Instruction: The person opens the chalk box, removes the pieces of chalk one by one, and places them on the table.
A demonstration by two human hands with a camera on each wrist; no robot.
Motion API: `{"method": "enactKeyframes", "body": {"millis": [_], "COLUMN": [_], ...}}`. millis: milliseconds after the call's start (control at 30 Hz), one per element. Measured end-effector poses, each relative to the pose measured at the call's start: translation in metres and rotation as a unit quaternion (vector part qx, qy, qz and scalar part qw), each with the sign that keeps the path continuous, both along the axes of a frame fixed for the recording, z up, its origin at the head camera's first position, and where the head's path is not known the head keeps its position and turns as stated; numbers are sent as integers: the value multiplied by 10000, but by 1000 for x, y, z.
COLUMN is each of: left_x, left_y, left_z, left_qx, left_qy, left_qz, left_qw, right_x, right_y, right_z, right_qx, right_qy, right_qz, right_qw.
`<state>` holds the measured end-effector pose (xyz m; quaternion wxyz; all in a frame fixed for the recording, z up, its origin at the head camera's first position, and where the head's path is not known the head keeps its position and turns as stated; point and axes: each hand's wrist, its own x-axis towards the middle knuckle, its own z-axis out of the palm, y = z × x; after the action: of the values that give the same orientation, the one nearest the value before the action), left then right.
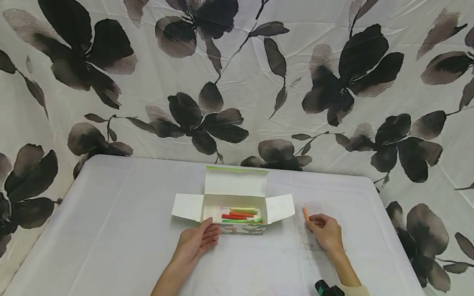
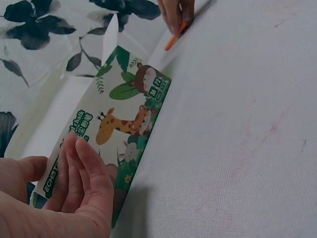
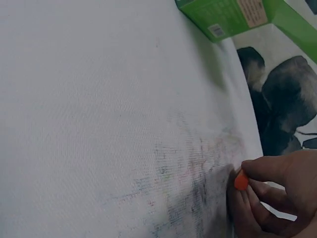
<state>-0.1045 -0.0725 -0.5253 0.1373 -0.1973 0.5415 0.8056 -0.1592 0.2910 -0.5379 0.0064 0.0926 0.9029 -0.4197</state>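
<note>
My right hand [image 1: 327,231] pinches an orange stick of chalk [image 1: 305,213] between thumb and fingertips, to the right of the box and low over the table; in the right wrist view only the blunt end of the chalk [image 3: 241,180] shows. The cardboard chalk box [image 2: 130,106], printed with a giraffe and other animals, lies with its lid and side flaps spread. Inside it lie several chalk sticks [image 1: 242,214] in yellow, red-orange and green. My left hand [image 1: 198,240] rests at the box's front left corner, thumb at the rim, fingers nearly straight along the front.
A white cloth covers the table [image 1: 122,251], with smudged coloured marks [image 3: 193,168] near the right hand. The box's right flap [image 1: 280,206] sticks out toward that hand. Behind the table hangs a flowered curtain [image 1: 243,86].
</note>
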Motion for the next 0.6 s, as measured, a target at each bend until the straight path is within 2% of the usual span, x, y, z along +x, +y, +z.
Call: {"method": "enactKeyframes", "body": {"millis": [167, 433, 600], "left_x": [0, -1, -1], "left_y": [1, 2, 1], "left_z": [2, 1, -1], "left_qx": [36, -16, 49], "left_qy": [1, -32, -15], "left_qz": [15, -2, 32], "left_qw": [10000, 10000, 10000], "right_x": [0, -2, -2], "right_y": [-1, 2, 1], "right_z": [3, 8, 21], "right_qx": [290, 351, 316], "right_qy": [125, -73, 53], "right_qz": [75, 274, 438], "right_qw": [9995, 9990, 9985]}}
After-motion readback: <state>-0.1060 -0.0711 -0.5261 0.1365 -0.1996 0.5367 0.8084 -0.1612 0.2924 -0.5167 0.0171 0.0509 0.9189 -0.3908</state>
